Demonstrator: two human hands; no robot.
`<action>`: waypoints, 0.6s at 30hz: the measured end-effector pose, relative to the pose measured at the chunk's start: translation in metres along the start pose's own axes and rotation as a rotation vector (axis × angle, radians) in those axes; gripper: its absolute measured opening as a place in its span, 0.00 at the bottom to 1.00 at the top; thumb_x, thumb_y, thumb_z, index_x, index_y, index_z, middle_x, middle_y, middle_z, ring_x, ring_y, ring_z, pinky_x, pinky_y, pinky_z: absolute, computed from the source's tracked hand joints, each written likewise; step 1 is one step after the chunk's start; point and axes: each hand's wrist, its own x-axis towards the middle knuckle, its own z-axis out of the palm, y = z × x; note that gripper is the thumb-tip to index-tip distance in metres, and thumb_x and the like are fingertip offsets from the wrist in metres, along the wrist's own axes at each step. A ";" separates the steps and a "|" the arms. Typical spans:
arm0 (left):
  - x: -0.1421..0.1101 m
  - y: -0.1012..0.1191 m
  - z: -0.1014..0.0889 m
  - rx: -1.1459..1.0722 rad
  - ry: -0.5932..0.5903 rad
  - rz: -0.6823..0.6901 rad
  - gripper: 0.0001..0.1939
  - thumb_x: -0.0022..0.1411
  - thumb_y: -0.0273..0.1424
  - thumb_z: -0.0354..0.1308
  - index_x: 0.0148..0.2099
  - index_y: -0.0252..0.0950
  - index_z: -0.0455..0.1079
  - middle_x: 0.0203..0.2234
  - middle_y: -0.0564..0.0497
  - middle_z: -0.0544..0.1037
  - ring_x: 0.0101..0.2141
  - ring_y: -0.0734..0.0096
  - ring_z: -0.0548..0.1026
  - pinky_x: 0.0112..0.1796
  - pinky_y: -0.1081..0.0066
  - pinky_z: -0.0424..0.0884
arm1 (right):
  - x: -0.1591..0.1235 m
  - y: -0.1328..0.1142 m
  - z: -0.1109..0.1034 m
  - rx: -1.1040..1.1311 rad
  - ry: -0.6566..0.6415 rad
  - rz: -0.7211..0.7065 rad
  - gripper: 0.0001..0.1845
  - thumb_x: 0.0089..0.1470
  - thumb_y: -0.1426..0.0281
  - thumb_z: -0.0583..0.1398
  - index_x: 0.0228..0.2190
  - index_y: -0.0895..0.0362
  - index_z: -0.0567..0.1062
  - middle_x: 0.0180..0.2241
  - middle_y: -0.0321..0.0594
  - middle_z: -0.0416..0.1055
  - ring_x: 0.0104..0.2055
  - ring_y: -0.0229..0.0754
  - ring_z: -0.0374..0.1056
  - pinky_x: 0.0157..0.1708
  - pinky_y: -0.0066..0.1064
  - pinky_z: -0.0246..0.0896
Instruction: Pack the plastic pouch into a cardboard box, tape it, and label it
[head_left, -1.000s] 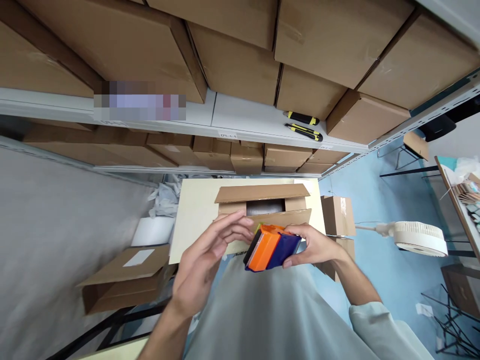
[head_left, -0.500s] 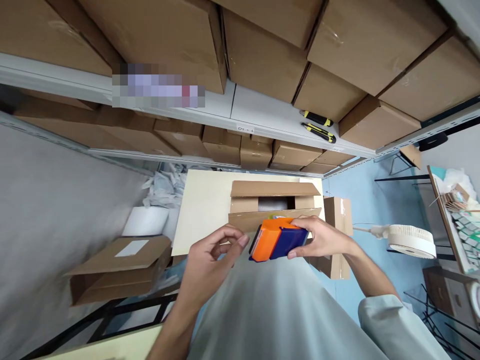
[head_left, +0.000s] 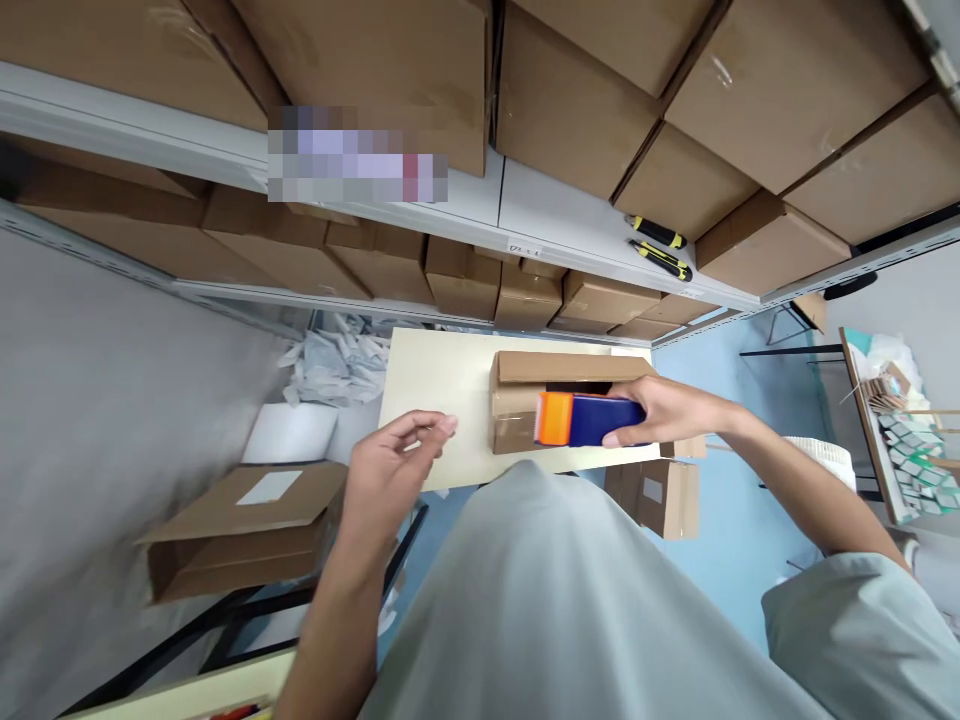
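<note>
A boxy orange and dark-blue pack (head_left: 589,420) is in the person's right hand (head_left: 652,410), whose thumb lies on the front and whose fingers go behind its right end, pinching it. The pack is over the open top and front wall of a long brown cardboard box (head_left: 517,430); whether the two touch cannot be told. The left hand (head_left: 397,455) is off to the left above the pale cream tabletop (head_left: 435,375), fingers loosely curled and thumb beside the index fingertip; whether those meet is unclear. Beyond, on the edge of a light-grey metal shelf (head_left: 536,205), a small white label (head_left: 523,248) carries dark characters too small to read surely; a pixelated patch covers whatever is further left. Two black-and-yellow utility knives (head_left: 661,260) lie on that shelf. White rectangular stickers, their wording illegible, mark an open brown carton (head_left: 225,520) at left and a closed brown carton (head_left: 675,505) at lower right.
</note>
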 end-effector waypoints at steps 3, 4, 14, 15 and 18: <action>0.020 -0.015 -0.011 -0.060 0.030 -0.066 0.20 0.47 0.49 0.73 0.33 0.38 0.79 0.26 0.50 0.76 0.24 0.73 0.65 0.24 0.72 0.62 | 0.001 0.009 -0.010 0.040 -0.003 0.017 0.30 0.54 0.41 0.69 0.36 0.56 0.76 0.29 0.33 0.71 0.29 0.38 0.63 0.28 0.30 0.53; 0.027 -0.020 -0.011 -0.080 0.014 -0.083 0.20 0.46 0.48 0.74 0.32 0.38 0.78 0.26 0.50 0.76 0.24 0.73 0.65 0.23 0.72 0.60 | 0.003 0.011 -0.013 0.052 -0.011 0.014 0.30 0.54 0.41 0.69 0.35 0.56 0.76 0.29 0.33 0.71 0.29 0.38 0.63 0.28 0.30 0.53; 0.068 -0.073 -0.001 -0.251 -0.142 -0.170 0.25 0.40 0.51 0.79 0.30 0.37 0.80 0.30 0.46 0.79 0.31 0.68 0.69 0.28 0.70 0.64 | 0.030 -0.026 -0.025 0.027 -0.029 0.116 0.33 0.48 0.38 0.70 0.28 0.56 0.76 0.24 0.33 0.70 0.26 0.36 0.62 0.27 0.30 0.52; 0.072 -0.078 0.001 -0.274 -0.163 -0.178 0.26 0.40 0.52 0.80 0.30 0.37 0.80 0.31 0.46 0.79 0.31 0.68 0.70 0.29 0.70 0.65 | 0.031 -0.034 -0.025 0.000 -0.018 0.129 0.33 0.49 0.38 0.70 0.27 0.56 0.75 0.24 0.33 0.69 0.26 0.36 0.61 0.27 0.31 0.50; 0.081 -0.095 0.007 -0.355 -0.240 -0.215 0.28 0.39 0.54 0.81 0.31 0.36 0.80 0.31 0.47 0.77 0.33 0.68 0.71 0.32 0.70 0.66 | 0.037 -0.060 -0.025 -0.094 0.004 0.153 0.32 0.51 0.38 0.69 0.25 0.55 0.73 0.22 0.32 0.67 0.24 0.35 0.58 0.26 0.32 0.46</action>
